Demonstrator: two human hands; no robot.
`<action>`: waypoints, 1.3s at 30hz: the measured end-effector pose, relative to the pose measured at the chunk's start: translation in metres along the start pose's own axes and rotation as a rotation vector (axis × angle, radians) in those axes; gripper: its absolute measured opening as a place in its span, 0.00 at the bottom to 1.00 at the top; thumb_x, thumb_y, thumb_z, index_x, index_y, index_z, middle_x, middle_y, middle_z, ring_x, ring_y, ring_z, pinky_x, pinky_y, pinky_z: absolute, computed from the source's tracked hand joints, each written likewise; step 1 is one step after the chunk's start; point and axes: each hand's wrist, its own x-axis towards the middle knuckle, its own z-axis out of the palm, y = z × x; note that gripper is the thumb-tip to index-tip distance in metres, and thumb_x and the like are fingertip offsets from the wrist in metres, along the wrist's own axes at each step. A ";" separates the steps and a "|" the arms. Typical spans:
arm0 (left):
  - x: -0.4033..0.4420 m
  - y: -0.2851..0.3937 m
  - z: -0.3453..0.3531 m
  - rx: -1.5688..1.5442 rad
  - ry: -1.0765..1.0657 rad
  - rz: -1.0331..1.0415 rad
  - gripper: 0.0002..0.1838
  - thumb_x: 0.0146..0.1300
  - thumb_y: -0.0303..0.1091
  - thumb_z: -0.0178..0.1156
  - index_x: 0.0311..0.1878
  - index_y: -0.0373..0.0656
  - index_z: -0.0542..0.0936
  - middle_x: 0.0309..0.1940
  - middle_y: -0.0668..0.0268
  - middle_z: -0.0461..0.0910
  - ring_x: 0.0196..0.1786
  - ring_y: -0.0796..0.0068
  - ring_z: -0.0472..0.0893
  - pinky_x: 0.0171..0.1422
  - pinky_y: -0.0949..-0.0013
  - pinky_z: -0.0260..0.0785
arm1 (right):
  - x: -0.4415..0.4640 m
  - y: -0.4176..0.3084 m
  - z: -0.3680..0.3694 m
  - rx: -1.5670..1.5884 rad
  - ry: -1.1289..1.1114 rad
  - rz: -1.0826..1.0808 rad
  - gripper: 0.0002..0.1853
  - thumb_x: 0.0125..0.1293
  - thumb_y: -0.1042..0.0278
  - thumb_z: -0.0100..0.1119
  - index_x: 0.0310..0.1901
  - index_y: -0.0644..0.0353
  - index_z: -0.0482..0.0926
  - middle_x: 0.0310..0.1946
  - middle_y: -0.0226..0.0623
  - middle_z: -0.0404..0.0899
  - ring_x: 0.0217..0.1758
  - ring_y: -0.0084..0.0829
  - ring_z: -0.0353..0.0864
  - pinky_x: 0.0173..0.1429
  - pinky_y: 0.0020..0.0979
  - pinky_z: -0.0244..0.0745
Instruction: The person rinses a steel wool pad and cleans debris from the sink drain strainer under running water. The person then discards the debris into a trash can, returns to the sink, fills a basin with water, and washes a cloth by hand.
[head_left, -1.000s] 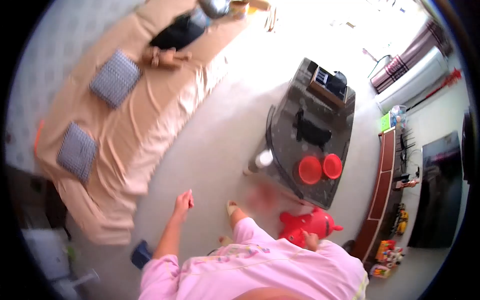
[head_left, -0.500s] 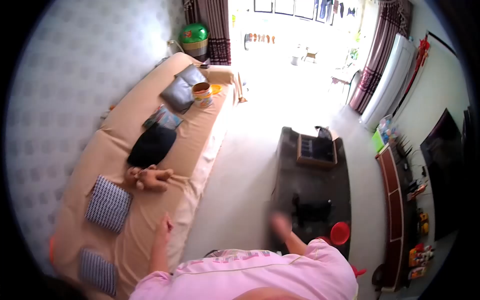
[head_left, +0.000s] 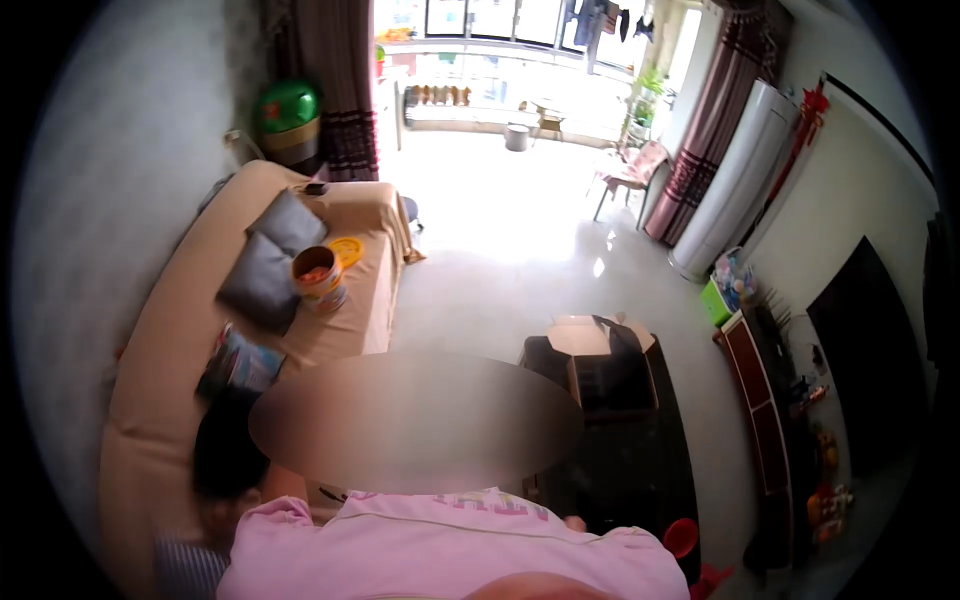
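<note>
A blurred oval patch covers the middle of the view, and my left hand is hidden there; only some left forearm shows beside the pink shirt (head_left: pixel 440 540). Of my right hand (head_left: pixel 575 523), a small bit of skin shows above the shirt, beside the dark table (head_left: pixel 665 450); its fingers cannot be made out. Nothing can be seen held in either hand. An open box (head_left: pixel 612 385) stands on the table, and a red bowl (head_left: pixel 680 538) is near its close end. The black cushion (head_left: pixel 228 445) lies on the sofa (head_left: pixel 150 400), left of the patch.
On the sofa are grey cushions (head_left: pixel 262 280) and an open bucket (head_left: pixel 320 280) beside a yellow lid (head_left: pixel 346 250). A low cabinet (head_left: pixel 755 400) runs along the right wall under a television (head_left: pixel 875 360). A chair (head_left: pixel 635 172) stands near the bright windows.
The view has lifted and moved forward, so the windows and chair show more. Both hands, visible earlier, are now mostly hidden. The blurred oval has appeared.
</note>
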 end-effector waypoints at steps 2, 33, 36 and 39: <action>0.086 0.005 0.033 -0.038 -0.097 0.009 0.13 0.59 0.42 0.55 0.23 0.49 0.70 0.16 0.74 0.69 0.21 0.86 0.69 0.26 0.82 0.61 | 0.017 0.000 -0.018 -0.006 -0.022 0.149 0.22 0.55 0.49 0.47 0.28 0.62 0.79 0.31 0.50 0.77 0.37 0.50 0.76 0.41 0.44 0.70; 1.079 0.249 0.271 -0.052 -0.291 -0.018 0.08 0.55 0.37 0.61 0.30 0.46 0.73 0.23 0.74 0.71 0.28 0.86 0.72 0.36 0.82 0.66 | 0.830 -0.404 -0.349 0.023 -0.114 0.325 0.13 0.53 0.59 0.51 0.27 0.58 0.79 0.29 0.43 0.78 0.33 0.46 0.77 0.36 0.41 0.71; 1.178 0.254 0.287 -0.096 -0.297 -0.055 0.07 0.55 0.37 0.61 0.31 0.48 0.73 0.24 0.75 0.72 0.29 0.86 0.73 0.37 0.82 0.66 | 0.911 -0.435 -0.381 0.004 -0.155 0.422 0.12 0.53 0.60 0.50 0.27 0.58 0.80 0.30 0.42 0.79 0.35 0.45 0.77 0.37 0.40 0.71; 1.258 0.257 0.295 -0.188 -0.208 -0.122 0.07 0.56 0.37 0.60 0.31 0.47 0.73 0.23 0.75 0.72 0.28 0.84 0.73 0.37 0.81 0.67 | 1.008 -0.478 -0.425 -0.032 -0.171 0.414 0.11 0.53 0.61 0.50 0.28 0.57 0.80 0.31 0.40 0.79 0.36 0.43 0.77 0.38 0.40 0.72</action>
